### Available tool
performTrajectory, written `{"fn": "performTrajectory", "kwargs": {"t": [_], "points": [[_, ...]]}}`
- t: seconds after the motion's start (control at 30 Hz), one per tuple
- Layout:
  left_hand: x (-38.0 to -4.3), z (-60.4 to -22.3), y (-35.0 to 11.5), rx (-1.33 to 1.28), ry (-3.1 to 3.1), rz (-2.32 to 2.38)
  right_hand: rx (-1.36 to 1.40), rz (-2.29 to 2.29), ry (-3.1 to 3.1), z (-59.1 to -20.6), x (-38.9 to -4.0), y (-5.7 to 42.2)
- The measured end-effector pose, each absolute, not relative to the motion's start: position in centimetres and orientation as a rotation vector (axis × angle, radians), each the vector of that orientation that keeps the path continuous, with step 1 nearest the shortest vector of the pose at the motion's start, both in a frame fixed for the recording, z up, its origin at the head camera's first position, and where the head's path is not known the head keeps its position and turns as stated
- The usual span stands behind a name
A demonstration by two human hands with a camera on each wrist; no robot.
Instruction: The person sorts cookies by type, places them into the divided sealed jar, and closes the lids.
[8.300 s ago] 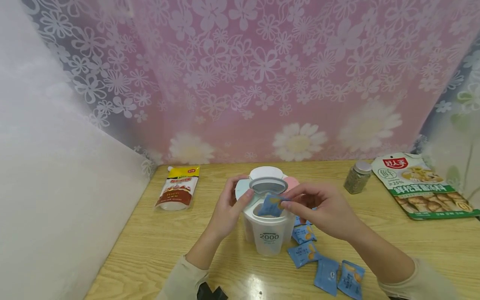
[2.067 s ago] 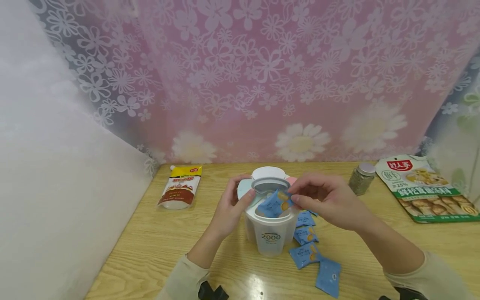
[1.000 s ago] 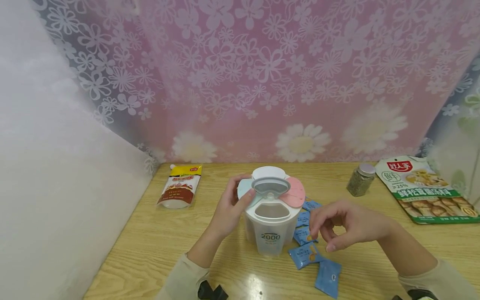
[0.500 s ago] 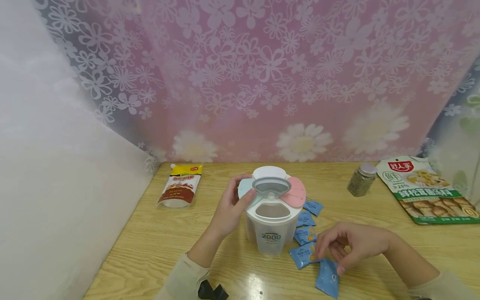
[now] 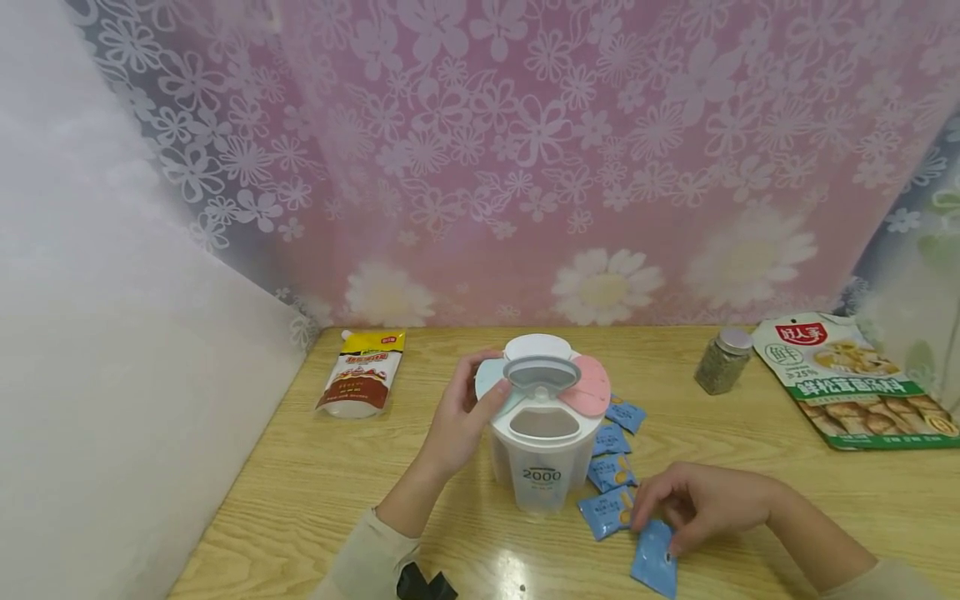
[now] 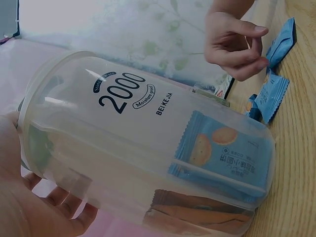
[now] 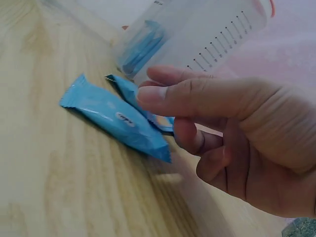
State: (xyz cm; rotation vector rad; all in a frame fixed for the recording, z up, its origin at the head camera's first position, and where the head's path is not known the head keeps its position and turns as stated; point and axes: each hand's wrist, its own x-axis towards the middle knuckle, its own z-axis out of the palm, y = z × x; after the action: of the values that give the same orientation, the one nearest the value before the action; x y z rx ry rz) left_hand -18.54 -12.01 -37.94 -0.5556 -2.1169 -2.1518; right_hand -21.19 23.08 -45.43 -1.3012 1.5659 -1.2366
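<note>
My left hand [image 5: 457, 425] holds the side and lid of a clear plastic food storage container [image 5: 542, 483], fingers behind it, thumb on the pale blue flap. Its front grey-rimmed flap [image 5: 542, 374] is raised over an opening; pink and white flaps lie flat. Through the wall, blue biscuit packets [image 6: 224, 153] and a brown packet [image 6: 197, 217] show. My right hand [image 5: 708, 508] is low over the nearest blue biscuit packet [image 5: 655, 562], thumb and fingers at its upper end, not closed on it. Several more blue biscuit packets [image 5: 606, 510] lie in a row beside the container.
A spouted pouch [image 5: 362, 375] in yellow, white and brown lies at the back left. To the back right stand a small glass jar [image 5: 722, 362] of dried herbs and a large green-and-white mushroom packet [image 5: 862, 383]. A flowered curtain [image 5: 570, 167] hangs behind the wooden table [image 5: 300, 517].
The right hand let a biscuit packet go at the container's opening, then moved right and down to the nearest packet. Another packet from the table's front is gone. The left hand stays on the container.
</note>
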Motion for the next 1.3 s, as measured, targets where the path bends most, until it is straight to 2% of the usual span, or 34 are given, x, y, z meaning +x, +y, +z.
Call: {"fn": "performTrajectory", "kwargs": {"t": [0.77,1.3], "points": [[-18.5,-37.9,-12.0,-0.599,-2.091,-2.142,-1.281,-1.065,1.845,-44.6,-19.0,22.7],[-18.4,-37.9,-12.1,-0.589,-2.096,-2.151,-1.231,-1.200,1.798,-45.6,-20.0,23.9]]}}
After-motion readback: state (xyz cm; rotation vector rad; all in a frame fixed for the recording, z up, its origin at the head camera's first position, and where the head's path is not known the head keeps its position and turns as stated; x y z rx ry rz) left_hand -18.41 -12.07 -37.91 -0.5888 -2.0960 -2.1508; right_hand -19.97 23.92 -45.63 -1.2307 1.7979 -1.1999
